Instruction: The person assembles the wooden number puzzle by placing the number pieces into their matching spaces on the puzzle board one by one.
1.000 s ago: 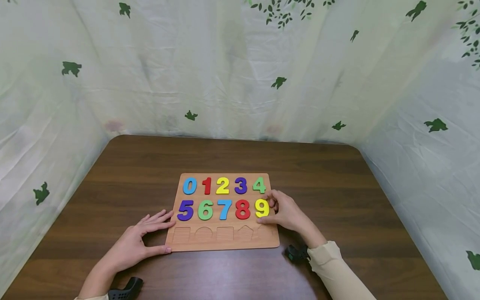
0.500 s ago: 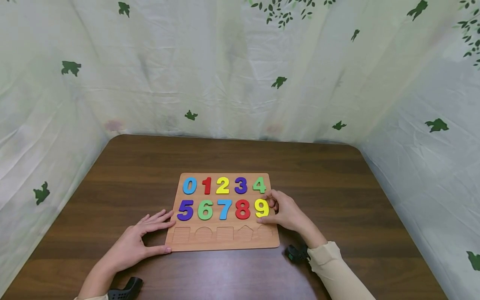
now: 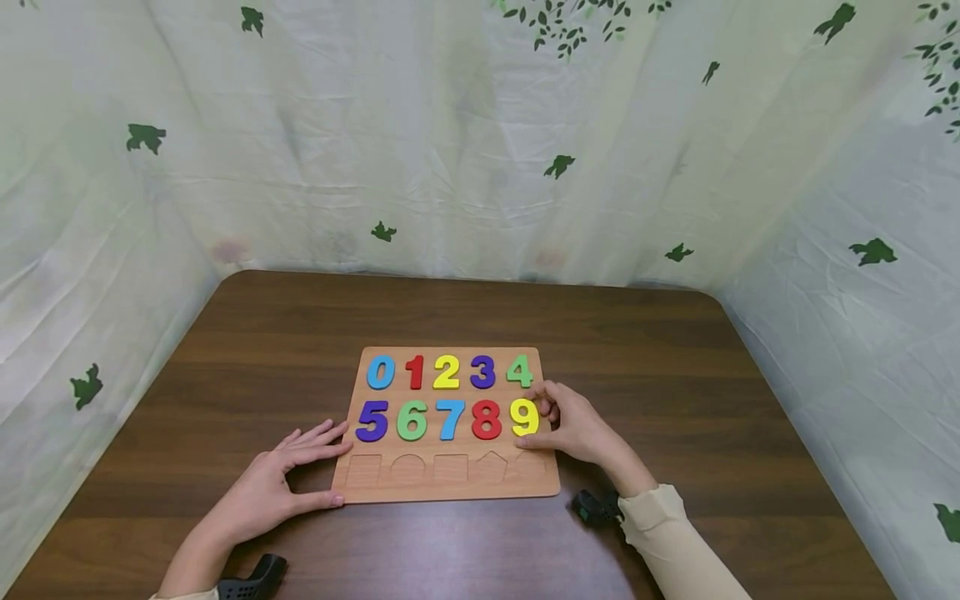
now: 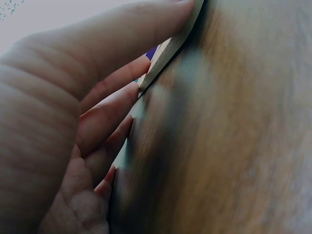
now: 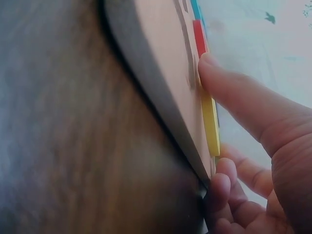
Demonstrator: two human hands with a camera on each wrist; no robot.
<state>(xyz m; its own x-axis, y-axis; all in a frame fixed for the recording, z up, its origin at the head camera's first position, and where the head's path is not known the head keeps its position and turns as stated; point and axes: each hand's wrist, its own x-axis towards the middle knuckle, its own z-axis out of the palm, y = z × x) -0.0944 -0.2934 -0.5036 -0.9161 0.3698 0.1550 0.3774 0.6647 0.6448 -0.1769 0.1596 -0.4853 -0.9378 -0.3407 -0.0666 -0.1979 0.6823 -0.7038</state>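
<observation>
A wooden number puzzle board (image 3: 423, 492) lies flat on the table, with colourful digits 0 to 9 standing proud in two rows. My right hand (image 3: 573, 425) is at the board's right side, thumb and index finger pinching the yellow number 9 (image 3: 524, 417) at its lower and upper ends. In the right wrist view the thumb meets one end of the yellow 9 (image 5: 210, 126), while the other fingers curl by the board's edge. On the left, my left hand (image 3: 281, 479) rests with spread, fairly straight fingers against the board's left edge; thumb and fingertips touch it in the left wrist view.
Shallow outlined shapes (image 3: 450, 467) run along the board's front strip. Around the board spreads the brown wooden table (image 3: 637, 350). A pale curtain with green leaf prints (image 3: 465, 183) surrounds the table's back and sides. Black wrist devices (image 3: 596, 507) sit at both wrists.
</observation>
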